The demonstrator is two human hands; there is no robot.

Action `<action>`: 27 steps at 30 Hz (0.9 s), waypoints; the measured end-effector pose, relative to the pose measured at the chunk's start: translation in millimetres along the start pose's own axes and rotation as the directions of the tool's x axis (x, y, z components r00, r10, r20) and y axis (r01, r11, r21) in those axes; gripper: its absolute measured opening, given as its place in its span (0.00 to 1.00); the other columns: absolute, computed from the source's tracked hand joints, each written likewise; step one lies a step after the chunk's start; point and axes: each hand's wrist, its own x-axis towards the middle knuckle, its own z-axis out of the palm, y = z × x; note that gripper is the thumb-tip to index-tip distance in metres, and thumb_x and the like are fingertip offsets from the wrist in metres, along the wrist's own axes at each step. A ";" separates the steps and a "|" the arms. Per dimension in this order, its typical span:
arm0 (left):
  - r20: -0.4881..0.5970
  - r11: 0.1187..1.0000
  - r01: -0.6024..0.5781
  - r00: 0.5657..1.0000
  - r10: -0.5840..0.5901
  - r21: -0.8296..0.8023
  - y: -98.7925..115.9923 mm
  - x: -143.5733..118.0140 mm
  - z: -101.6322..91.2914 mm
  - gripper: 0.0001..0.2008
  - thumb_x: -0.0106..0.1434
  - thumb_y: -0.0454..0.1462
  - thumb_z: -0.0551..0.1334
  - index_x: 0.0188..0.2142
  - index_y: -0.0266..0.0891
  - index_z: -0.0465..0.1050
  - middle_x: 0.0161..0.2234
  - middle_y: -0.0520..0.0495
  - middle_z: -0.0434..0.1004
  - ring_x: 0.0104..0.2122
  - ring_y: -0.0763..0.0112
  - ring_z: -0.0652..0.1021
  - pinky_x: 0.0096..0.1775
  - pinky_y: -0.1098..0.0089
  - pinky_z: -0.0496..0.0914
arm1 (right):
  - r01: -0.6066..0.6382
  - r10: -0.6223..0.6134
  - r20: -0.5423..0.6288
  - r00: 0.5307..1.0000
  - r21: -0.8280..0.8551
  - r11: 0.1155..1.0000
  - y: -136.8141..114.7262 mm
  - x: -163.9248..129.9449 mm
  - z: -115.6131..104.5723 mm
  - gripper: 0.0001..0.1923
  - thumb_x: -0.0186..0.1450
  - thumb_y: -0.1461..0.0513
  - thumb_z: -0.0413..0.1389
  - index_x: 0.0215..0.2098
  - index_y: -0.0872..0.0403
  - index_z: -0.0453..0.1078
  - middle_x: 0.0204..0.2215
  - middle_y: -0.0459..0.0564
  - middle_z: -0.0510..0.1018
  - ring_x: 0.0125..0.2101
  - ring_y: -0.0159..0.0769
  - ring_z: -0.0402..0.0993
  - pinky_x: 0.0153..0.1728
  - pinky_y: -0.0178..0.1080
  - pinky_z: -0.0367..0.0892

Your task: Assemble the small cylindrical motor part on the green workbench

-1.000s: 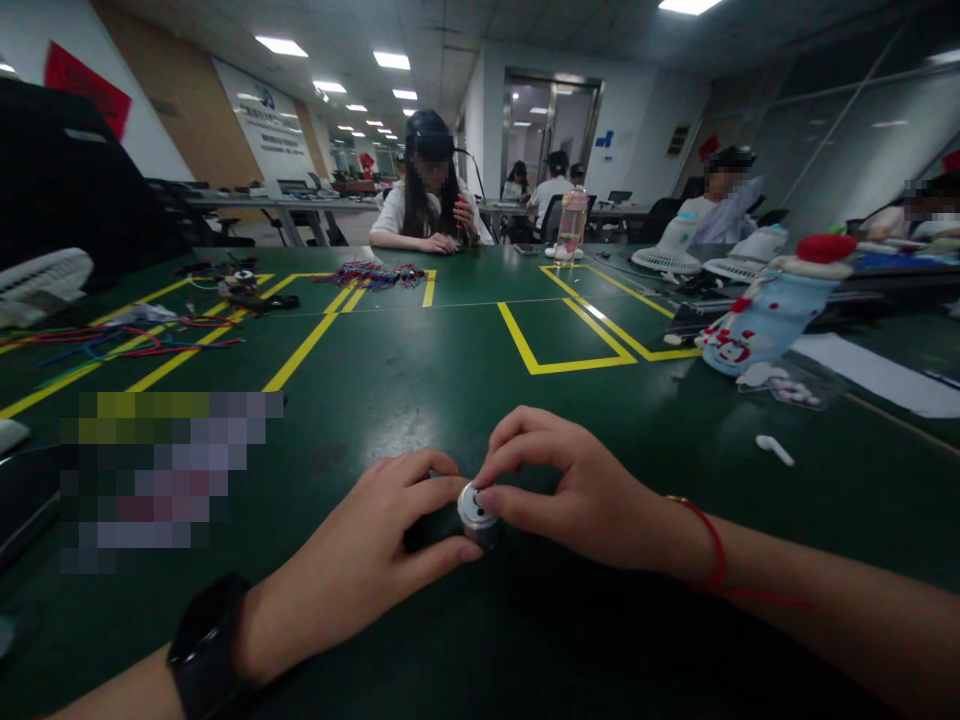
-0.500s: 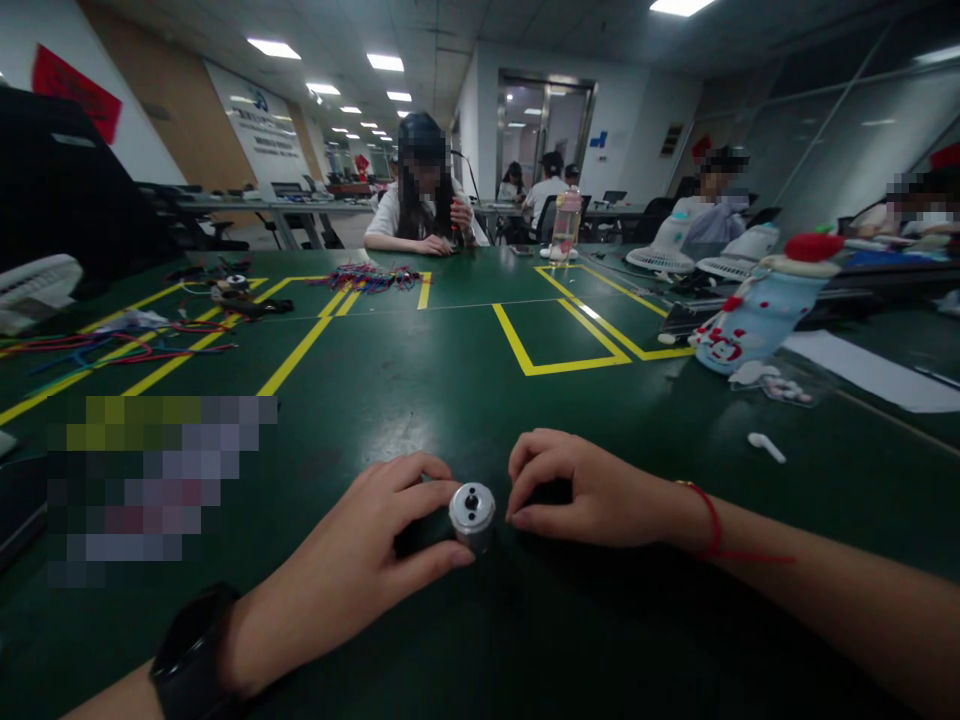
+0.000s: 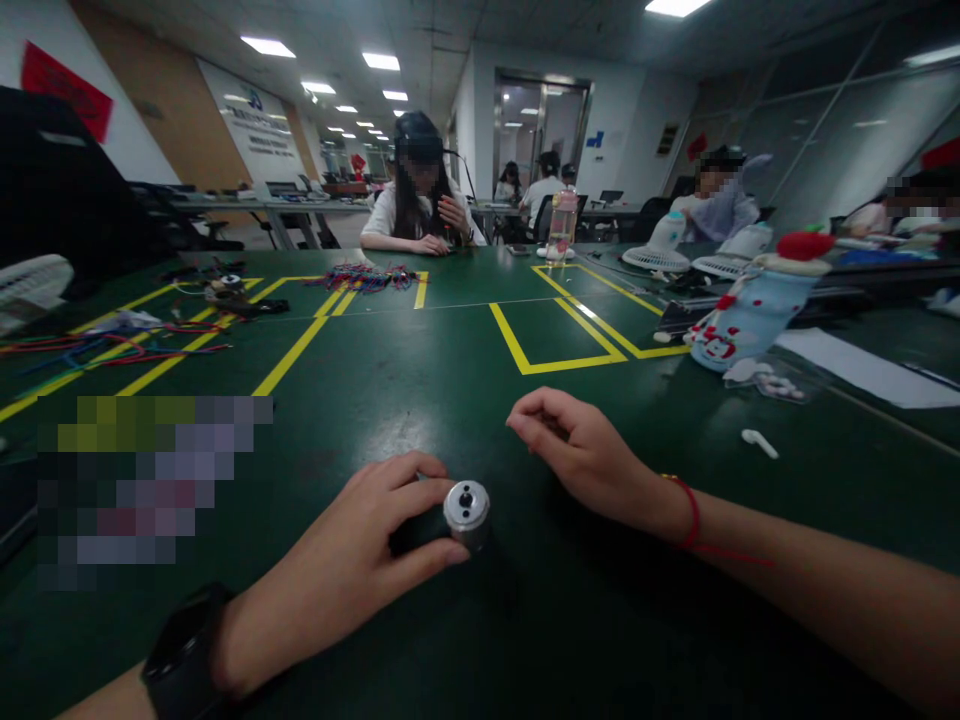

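Observation:
A small silvery cylindrical motor (image 3: pixel 466 512) stands upright on the green table, with a dark centre and two small dark holes on its round top face. My left hand (image 3: pixel 401 520) grips its side between thumb and fingers; a black watch is on that wrist. To the right of the motor and a little farther off, my right hand (image 3: pixel 574 445) is raised, apart from it. Its thumb and fingertips are pressed together in a pinch. Whatever may be between those fingertips is too small or hidden to make out. A red string bracelet circles the right wrist.
Loose coloured wires (image 3: pixel 127 340) lie at the left, and a wire bundle (image 3: pixel 367 277) lies farther back. On the right are a blue bottle (image 3: pixel 757 310), a small plastic bag (image 3: pixel 772 382), a white earbud (image 3: pixel 760 443) and white paper (image 3: pixel 862 370). A person (image 3: pixel 420 200) sits opposite.
My right hand has lifted and moved away from me, its fingertips drawing together in a pinch. The left hand keeps its hold on the motor, and the view has shifted slightly.

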 end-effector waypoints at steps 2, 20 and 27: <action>-0.001 1.000 -0.001 1.000 0.001 -0.004 0.6 -3.2 -1.8 0.10 0.66 0.44 0.62 0.46 0.50 0.70 0.47 0.50 0.70 0.46 0.60 0.71 0.48 0.60 0.66 | -0.048 0.055 0.238 0.970 -0.035 0.998 -4.4 2.8 -15.3 0.12 0.65 0.54 0.57 0.37 0.56 0.70 0.27 0.45 0.74 0.26 0.29 0.68 0.25 0.31 0.62; -0.015 1.000 -0.009 1.000 0.009 0.003 -21.5 1.9 -1.9 0.11 0.66 0.44 0.63 0.47 0.50 0.70 0.47 0.50 0.69 0.47 0.60 0.71 0.49 0.60 0.66 | 0.141 -0.158 0.416 0.896 0.070 0.987 12.0 2.9 14.7 0.06 0.62 0.65 0.62 0.38 0.56 0.76 0.33 0.46 0.80 0.32 0.29 0.75 0.35 0.31 0.67; -0.010 1.000 -0.008 1.000 0.008 -0.002 -26.1 -1.8 1.2 0.11 0.66 0.45 0.62 0.48 0.51 0.70 0.47 0.50 0.69 0.47 0.60 0.71 0.49 0.59 0.66 | 0.091 -0.123 0.395 0.910 0.100 0.991 11.2 3.9 10.9 0.12 0.62 0.60 0.61 0.43 0.54 0.76 0.36 0.48 0.80 0.34 0.31 0.75 0.34 0.33 0.68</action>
